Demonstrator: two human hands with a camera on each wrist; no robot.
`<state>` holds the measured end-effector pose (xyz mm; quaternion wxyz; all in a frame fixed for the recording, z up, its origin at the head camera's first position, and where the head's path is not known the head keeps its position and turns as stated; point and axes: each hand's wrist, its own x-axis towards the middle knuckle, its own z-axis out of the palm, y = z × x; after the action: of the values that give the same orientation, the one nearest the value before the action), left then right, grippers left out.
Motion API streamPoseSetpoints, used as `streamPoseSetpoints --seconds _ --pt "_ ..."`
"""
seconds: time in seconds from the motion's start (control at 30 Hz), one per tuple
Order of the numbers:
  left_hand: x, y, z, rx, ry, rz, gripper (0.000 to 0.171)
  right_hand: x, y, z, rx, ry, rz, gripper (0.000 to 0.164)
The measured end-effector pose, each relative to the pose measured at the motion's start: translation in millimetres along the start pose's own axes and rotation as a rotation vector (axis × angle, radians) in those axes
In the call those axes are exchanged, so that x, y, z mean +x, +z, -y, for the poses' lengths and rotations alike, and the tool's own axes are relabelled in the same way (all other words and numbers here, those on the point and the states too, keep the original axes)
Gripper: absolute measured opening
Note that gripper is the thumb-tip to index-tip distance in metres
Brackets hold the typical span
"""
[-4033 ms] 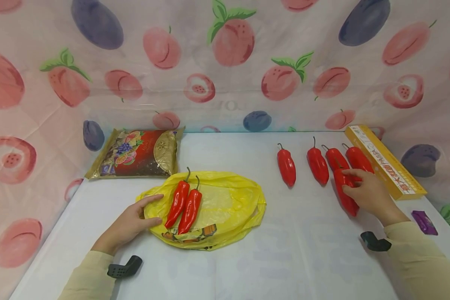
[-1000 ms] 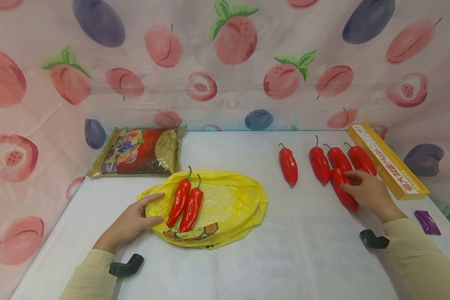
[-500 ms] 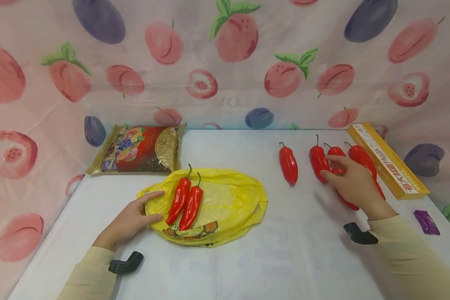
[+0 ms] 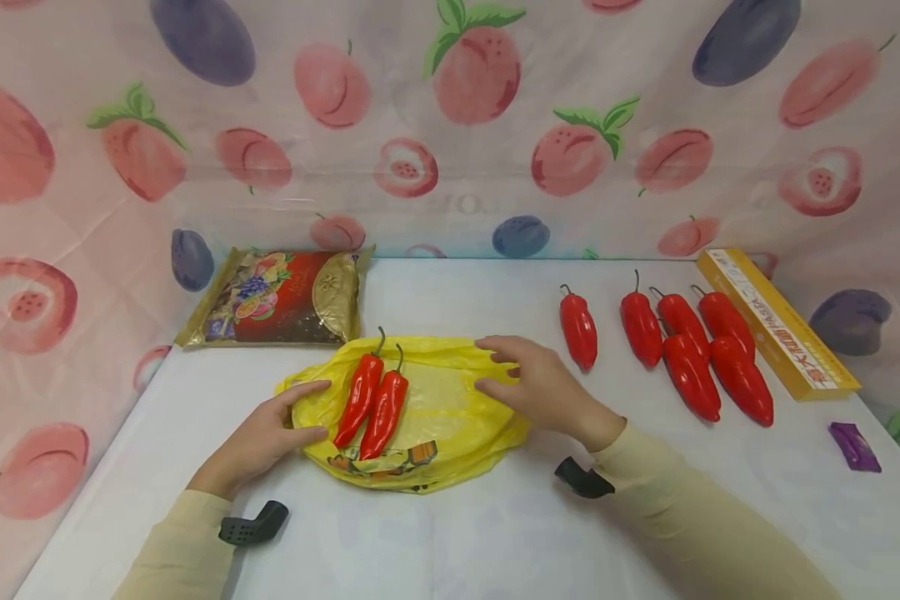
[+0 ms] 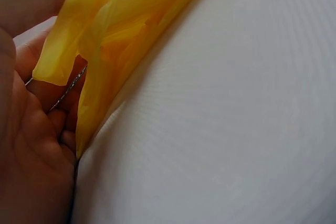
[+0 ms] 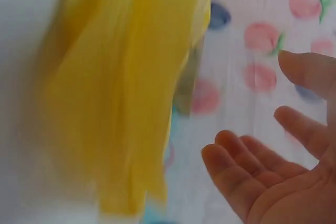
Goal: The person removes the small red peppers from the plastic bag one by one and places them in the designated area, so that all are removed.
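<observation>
A yellow plastic bag (image 4: pixel 450 400) lies spread on the table, with two red chili peppers (image 4: pixel 358 400) side by side on its left part, stems pointing away. At the bag's left edge my left hand (image 4: pixel 258 442) rests with thumb and index finger apart. Its wrist view shows the bag's edge (image 5: pixel 115 40) between the thumb and the other fingers, which bend loosely, plus a thin twisted cord (image 5: pixel 68 88). Over the bag's right side is my right hand (image 4: pixel 547 387), fingers relaxed and holding nothing; in its wrist view, the fingers (image 6: pixel 231 174) are apart from the bag.
Several more red peppers (image 4: pixel 690 379) lie at the right, one (image 4: pixel 578 331) set apart from the group. Beyond them are a yellow pasta box (image 4: pixel 783 329) and a small purple packet (image 4: pixel 855 446). A red-gold package (image 4: pixel 277 298) lies back left, before a fruit-print curtain (image 4: pixel 472 167).
My right hand has left the pepper it was touching at the right and moved left, without any pepper, to the bag's right side. My left hand has stayed at the bag's left edge.
</observation>
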<state>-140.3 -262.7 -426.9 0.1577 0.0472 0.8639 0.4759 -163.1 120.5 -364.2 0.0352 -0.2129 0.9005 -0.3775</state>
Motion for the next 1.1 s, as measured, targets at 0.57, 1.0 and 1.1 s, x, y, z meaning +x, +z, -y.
streamPoseSetpoints --seconds 0.57,1.0,1.1 --pt "-1.0 0.5 -4.3 -0.010 -0.010 0.000 0.071 45.9 88.5 41.6 0.042 0.065 0.238 0.070" --pt "-0.1 -0.6 -2.6 0.018 -0.012 0.006 0.071 53.9 108.2 51.6 -0.005 0.115 0.250 0.071" --pt "0.0 -0.1 -2.3 0.019 -0.009 0.004 0.071 54.4 109.5 52.3 -0.018 0.121 0.257 0.069"
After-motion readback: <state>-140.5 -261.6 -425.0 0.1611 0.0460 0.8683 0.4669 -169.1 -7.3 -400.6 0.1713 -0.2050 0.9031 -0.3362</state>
